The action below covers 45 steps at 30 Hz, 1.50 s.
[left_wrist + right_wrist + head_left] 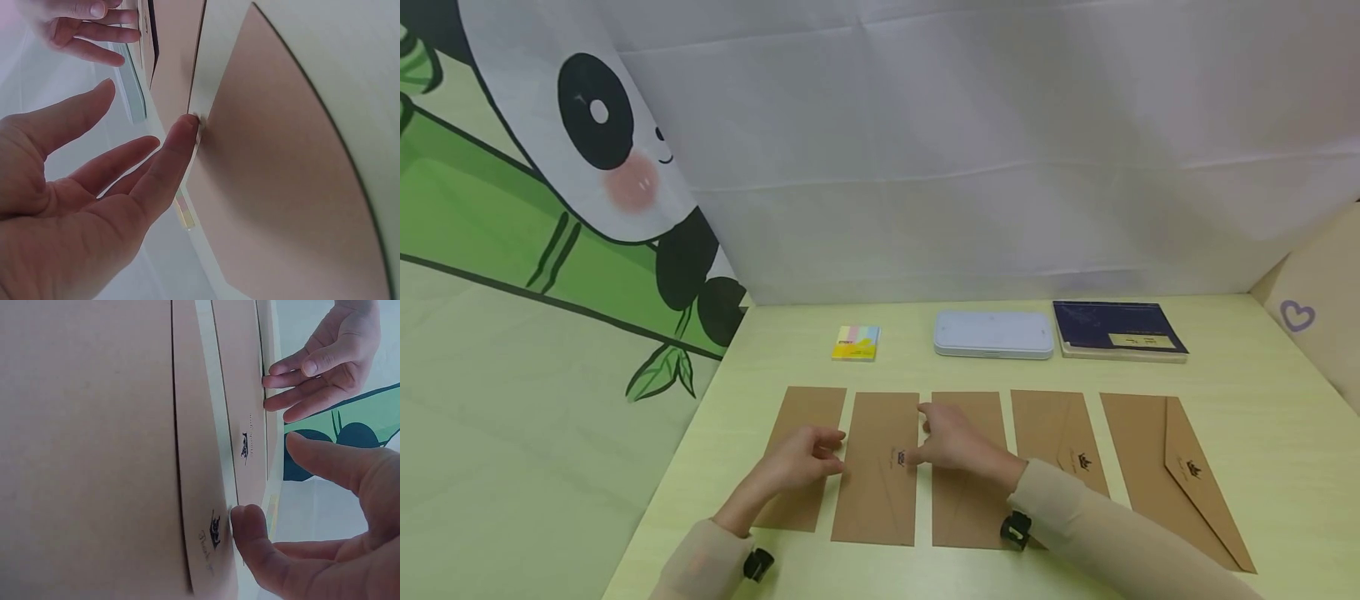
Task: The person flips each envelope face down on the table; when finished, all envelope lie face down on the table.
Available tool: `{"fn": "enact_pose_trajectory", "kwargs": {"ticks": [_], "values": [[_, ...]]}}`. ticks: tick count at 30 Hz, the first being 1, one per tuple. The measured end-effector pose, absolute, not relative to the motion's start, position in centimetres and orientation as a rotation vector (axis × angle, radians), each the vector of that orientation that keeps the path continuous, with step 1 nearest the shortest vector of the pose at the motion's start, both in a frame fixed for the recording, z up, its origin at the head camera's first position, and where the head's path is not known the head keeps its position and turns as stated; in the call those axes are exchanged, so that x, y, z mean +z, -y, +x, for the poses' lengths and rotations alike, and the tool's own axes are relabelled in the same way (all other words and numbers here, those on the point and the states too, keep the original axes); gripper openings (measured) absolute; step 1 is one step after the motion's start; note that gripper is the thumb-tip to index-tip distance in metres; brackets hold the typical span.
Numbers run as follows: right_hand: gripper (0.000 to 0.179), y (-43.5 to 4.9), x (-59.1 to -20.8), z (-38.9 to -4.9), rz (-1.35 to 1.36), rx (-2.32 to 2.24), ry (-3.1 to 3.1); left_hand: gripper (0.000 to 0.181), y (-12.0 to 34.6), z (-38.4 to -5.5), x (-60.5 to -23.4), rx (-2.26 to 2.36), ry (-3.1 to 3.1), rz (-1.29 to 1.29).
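Several brown paper envelopes lie side by side in a row. Around the second envelope from the left [874, 492] are both hands, one at each long side. My left hand [797, 460] is over the leftmost envelope [812, 407], its loosely bent fingertips at the second envelope's left edge. My right hand [958, 437] reaches across the third envelope [966, 517], with fingertips at the second one's right edge, thumb near its crown print. In the left wrist view a fingertip [186, 125] meets an envelope edge. Neither hand pinches anything.
To the right lie the fourth envelope [1037, 421] and the rightmost envelope [1131, 458] with its slanted flap. Behind the row are a sticky-note pad [855, 343], a pale flat case [992, 335] and a dark blue notebook [1112, 327]. A white cloth [962, 167] hangs behind the table.
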State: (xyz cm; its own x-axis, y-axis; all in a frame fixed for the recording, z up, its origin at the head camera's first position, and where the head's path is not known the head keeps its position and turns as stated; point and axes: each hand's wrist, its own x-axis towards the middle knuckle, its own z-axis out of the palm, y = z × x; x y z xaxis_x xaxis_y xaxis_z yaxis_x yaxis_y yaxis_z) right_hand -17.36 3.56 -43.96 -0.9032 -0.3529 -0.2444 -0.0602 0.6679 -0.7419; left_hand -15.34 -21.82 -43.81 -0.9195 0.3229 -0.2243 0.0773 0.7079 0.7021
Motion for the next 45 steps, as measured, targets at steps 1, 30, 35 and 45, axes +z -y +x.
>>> {"fn": "enact_pose_trajectory", "kwargs": {"ticks": [1,30,35,45], "values": [[0.085,-3.58,-43.97,-17.37,-0.323,-1.099,-2.518,0.047,21.78,-15.36,-43.81,1.04,-2.585,0.307],[0.088,-3.64,-44.35,-17.68,-0.251,-1.184,-2.501,0.045,21.53,-15.75,-43.67,0.976,-2.56,0.312],[0.085,-3.67,-44.41,-17.71,-0.235,-1.219,-2.464,0.043,21.4,-15.76,-43.61,0.973,-2.558,0.3],[0.082,-3.69,-44.39,-17.6,-0.23,-1.215,-2.461,0.04,21.09,-15.67,-43.74,0.959,-2.557,0.324]]}}
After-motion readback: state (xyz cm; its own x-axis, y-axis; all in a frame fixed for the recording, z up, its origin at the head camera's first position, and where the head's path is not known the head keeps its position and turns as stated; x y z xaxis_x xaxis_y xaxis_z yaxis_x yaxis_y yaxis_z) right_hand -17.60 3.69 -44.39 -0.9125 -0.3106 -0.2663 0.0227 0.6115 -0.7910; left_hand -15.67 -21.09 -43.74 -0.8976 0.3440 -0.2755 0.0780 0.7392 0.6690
